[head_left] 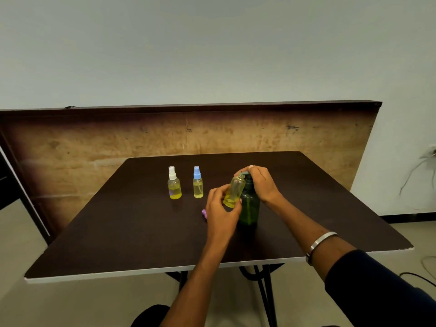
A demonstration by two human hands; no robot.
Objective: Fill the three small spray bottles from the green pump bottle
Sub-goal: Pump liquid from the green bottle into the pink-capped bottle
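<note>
Because the right hand (262, 182) is cupped over the top of the green pump bottle (249, 206), the pump head is almost wholly hidden; only a sliver of pale blue-green shows at the fingertips, and whether the fingers press down or merely rest there cannot be told. Its fingers are curled over that top. A small open spray bottle (234, 191), tilted with its mouth up against the pump spout, is held in the left hand (220, 208), thumb and fingers wrapped round its lower half where a little yellow liquid has pooled. Just left of that hand a purple cap (204, 214) lies on the table (118, 232), mostly covered by the hand, so its shape is hard to read. Farther left and toward the far side stand two more spray bottles, upright and apart: one with a white cap (174, 183), roughly a third full of yellow liquid, and one with a blue cap (198, 182), filled nearly to its shoulder. A metal bangle (320, 241) circles the right forearm above a dark sleeve (377, 286) cut off by the frame's edge.
</note>
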